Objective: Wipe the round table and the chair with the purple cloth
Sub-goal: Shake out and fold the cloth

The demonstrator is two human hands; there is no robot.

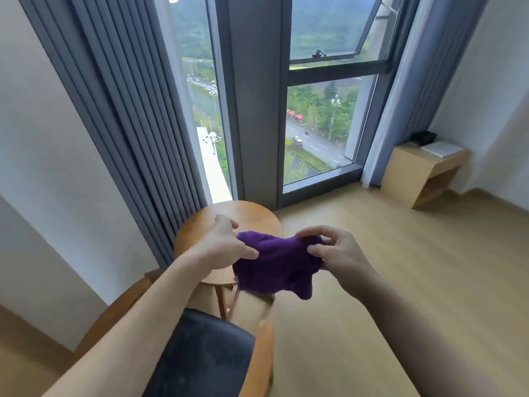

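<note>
The purple cloth (274, 267) hangs bunched in the air between my two hands, above the near edge of the round wooden table (249, 216). My left hand (220, 242) pinches the cloth's left end. My right hand (335, 253) pinches its right end with thumb and fingers. The chair (206, 353), with a black padded seat and wooden arms, stands just below my forearms, in front of the table. Part of the tabletop is hidden behind my left hand and the cloth.
Grey curtains (120, 124) hang left of the table before a tall window (320, 130). A low wooden side table (420, 173) with papers and a dark object stands at the right wall. Wooden floor (372, 267) spreads to the right.
</note>
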